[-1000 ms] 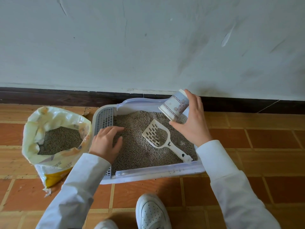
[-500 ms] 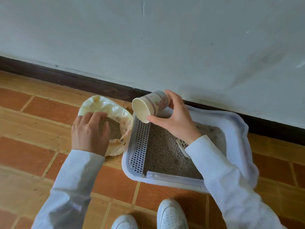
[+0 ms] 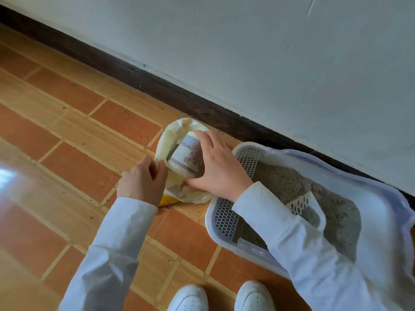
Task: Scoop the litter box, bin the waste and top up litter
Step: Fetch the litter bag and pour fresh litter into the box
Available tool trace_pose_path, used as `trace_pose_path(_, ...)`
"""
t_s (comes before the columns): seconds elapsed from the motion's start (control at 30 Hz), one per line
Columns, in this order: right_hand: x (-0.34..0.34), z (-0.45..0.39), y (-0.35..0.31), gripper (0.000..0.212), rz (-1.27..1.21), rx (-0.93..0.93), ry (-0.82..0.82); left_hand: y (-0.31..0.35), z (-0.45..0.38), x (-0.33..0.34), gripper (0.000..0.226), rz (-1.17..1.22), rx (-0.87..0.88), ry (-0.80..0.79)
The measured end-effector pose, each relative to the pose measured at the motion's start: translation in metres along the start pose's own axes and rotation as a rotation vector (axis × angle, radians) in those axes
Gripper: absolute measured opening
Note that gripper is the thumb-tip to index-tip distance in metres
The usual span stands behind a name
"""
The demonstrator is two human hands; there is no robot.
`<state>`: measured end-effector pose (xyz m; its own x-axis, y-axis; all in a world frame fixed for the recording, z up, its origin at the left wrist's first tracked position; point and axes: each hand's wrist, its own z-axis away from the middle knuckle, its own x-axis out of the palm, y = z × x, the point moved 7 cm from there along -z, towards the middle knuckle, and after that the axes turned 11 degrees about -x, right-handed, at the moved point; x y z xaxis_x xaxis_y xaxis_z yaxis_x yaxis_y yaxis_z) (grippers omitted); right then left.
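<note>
A pale yellow litter bag (image 3: 173,133) stands open on the tiled floor beside the wall. My right hand (image 3: 219,169) grips a patterned paper cup (image 3: 187,158) and holds it tipped inside the bag's mouth. My left hand (image 3: 143,180) pinches the near edge of the bag. To the right sits the white litter box (image 3: 381,207), filled with grey litter (image 3: 289,185). A white slotted scoop (image 3: 308,209) lies on the litter, partly behind my right sleeve.
A dark skirting board (image 3: 157,86) and a white wall run diagonally behind the bag and box. Orange and tan floor tiles (image 3: 67,142) stretch to the left. My two white shoes (image 3: 222,297) are at the bottom edge.
My right hand carried the cup from over the box's grille into the bag's mouth. My left hand stayed on the bag's edge. The view swung further left.
</note>
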<state>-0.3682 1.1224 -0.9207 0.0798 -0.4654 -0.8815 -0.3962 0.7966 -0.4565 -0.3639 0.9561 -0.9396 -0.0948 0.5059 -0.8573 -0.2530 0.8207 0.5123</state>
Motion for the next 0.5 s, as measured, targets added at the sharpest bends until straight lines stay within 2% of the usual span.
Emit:
trace_pose_path(0.13, 0.014, -0.006, 0.011, 0.103, 0.009, 0.033, -0.061, 0.000, 0.003, 0.004, 0.036, 0.044, 0.077, -0.004)
trace_pose_path(0.37, 0.055, -0.024, 0.011, 0.107, 0.349, -0.048, -0.139, 0.006, 0.001, 0.010, 0.035, 0.095, 0.229, -0.033)
trace_pose_path(0.5, 0.070, -0.025, 0.013, 0.097, 0.386, -0.066, -0.179, 0.009, 0.005, 0.017, 0.033, 0.098, 0.263, -0.070)
